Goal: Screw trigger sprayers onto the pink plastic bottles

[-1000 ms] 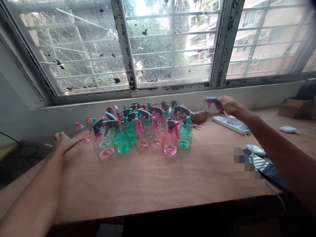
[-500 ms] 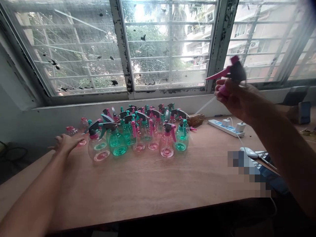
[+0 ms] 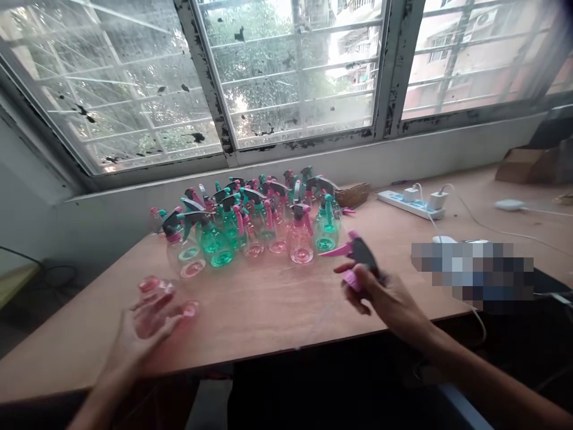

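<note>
The left hand [image 3: 150, 319] is closed around a clear pink bottle [image 3: 159, 301] without a cap, holding it low over the near left part of the table [image 3: 268, 310]. The right hand [image 3: 380, 295] grips a spray head [image 3: 356, 257] with a dark body, a pink trigger and a pink collar, and its thin transparent tube [image 3: 313, 325] hangs down toward the table edge. The two hands are well apart, with bare wood between them.

Behind them, near the window wall, stands a dense group of spray bottles [image 3: 255, 224]. They are round and made of clear plastic, some pink and some green, with pink, teal and dark triggers pointing in many directions. Just to the right of this group lies a small woven basket [image 3: 353, 194]. Further right there is a white power strip [image 3: 409, 203] with two plugs in it, and white cables run from it across the table. A cardboard box [image 3: 521, 164] sits at the far right corner. The table surface is smooth, light brown plywood. The window [image 3: 286, 71] has peeling dark frames and dirty glass.
</note>
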A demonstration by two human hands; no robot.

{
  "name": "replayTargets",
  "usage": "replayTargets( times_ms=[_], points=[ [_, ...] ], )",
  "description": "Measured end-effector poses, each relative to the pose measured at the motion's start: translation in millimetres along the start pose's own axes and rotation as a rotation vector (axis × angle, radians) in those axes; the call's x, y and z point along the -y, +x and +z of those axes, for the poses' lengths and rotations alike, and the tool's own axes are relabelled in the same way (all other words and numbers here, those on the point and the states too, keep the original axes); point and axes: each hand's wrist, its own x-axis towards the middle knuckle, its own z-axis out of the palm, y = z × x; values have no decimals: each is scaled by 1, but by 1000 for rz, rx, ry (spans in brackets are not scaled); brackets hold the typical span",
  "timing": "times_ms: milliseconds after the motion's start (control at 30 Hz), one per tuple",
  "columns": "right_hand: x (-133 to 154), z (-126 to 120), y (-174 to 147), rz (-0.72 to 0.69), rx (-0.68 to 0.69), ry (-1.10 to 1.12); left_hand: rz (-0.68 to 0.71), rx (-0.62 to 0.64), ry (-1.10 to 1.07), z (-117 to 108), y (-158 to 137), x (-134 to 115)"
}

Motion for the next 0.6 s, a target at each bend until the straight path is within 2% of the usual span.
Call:
replayTargets(
  times_ms=[100,200,267,367,433,600],
  points=[
    [-24,9,8,-2,-24,125,73,205,-91,42,-30,-17],
    [-29,3,20,-82,-204,221,219,420,-115,86,-39,-45],
    [-29,-7,25,-135,-352,271,350,493,-75,112,-39,-63],
    [-30,-20,27,-149,-507,356,561,429,69,138,-45,-82],
    [-32,-26,26,-131,-539,400,650,389,176,147,-52,-88],
    [-35,-28,23,-175,-635,375,693,298,300,152,-69,-90]
  ],
)
